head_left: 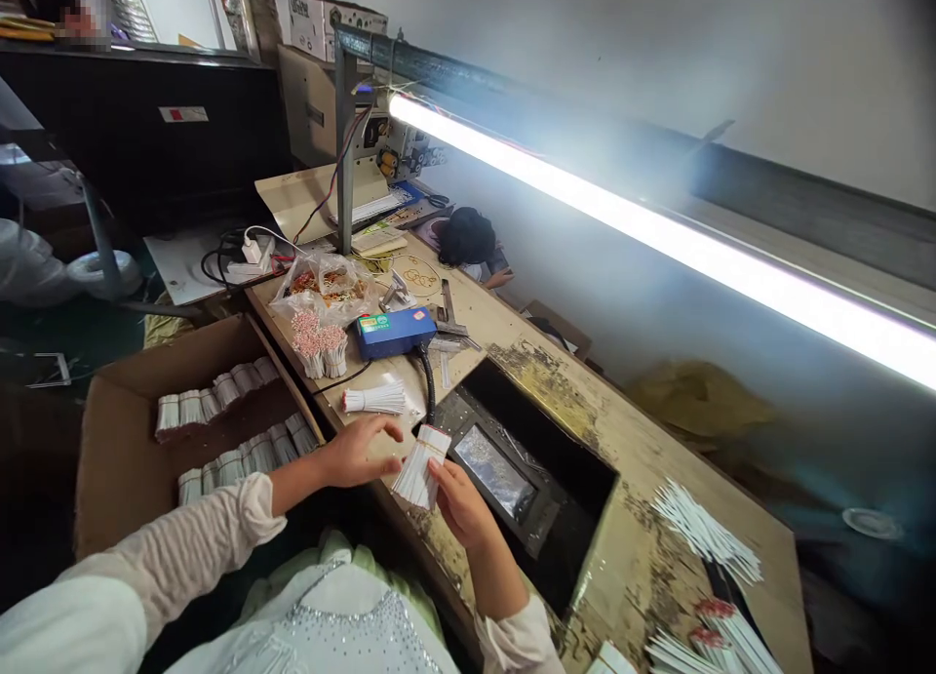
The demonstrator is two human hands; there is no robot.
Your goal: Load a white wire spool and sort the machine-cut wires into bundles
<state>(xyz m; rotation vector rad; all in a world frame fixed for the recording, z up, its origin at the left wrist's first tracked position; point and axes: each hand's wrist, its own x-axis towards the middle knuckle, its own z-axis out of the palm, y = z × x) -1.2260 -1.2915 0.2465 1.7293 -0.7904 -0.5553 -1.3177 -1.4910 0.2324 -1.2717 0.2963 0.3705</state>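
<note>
My right hand (462, 503) grips a bundle of white wires (422, 469) by its right side, thumb over the front. A thin yellowish band goes round the bundle near its top, and its lower ends fan out. Just left of it is my left hand (360, 452), fingers apart and curved, the thumb reaching toward the bundle; I cannot tell whether it touches. Behind my left hand another banded white bundle (374, 398) lies on the bench. Right of the held bundle is a dark recess with a shiny metal pot (495, 471) in it.
A cardboard box (117, 430) at left holds rows of banded bundles. On the bench (629, 567) are a blue control box (395, 333), red-tipped bundles (320, 345), a plastic bag (326, 289) and loose white wires (706, 528). A lamp tube (643, 220) hangs overhead. Another person (468, 240) sits beyond.
</note>
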